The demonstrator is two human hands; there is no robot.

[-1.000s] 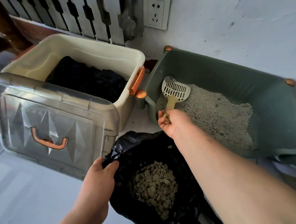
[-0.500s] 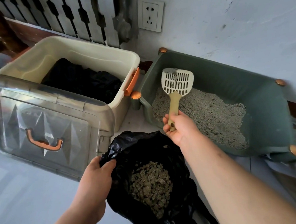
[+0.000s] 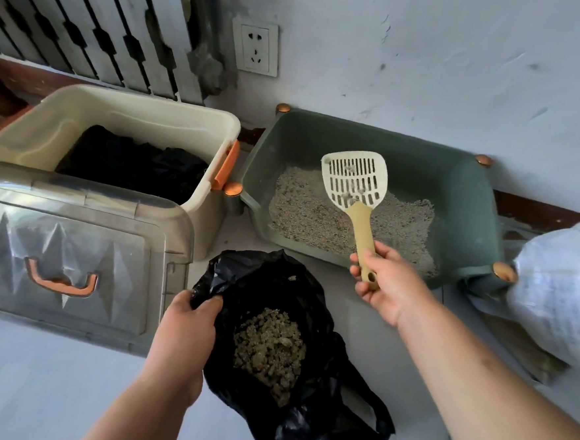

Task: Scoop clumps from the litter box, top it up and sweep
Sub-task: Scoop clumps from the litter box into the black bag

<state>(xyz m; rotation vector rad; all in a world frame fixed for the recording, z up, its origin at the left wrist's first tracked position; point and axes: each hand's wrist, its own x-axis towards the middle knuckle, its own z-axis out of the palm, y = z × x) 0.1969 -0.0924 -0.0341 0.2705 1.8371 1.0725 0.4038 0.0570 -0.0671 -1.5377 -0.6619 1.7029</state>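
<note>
Litter box (image 3: 439,182), green, at the far edge of the floor (image 3: 46,391) against the wall (image 3: 430,58), grey litter (image 3: 316,214) spread inside. Head view: scoop (image 3: 354,183) tilted above the litter, slotted head up, a few grains stuck in the slots, handle gripped by right hand (image 3: 387,281) over the box's front rim. Left hand (image 3: 185,329) pinching the rim of black bag (image 3: 320,411) on the floor just before the box, clumps (image 3: 269,349) inside. Cream bin (image 3: 144,117) just beside the box's left end, clear lid (image 3: 73,249) propped at the bin's front.
</note>
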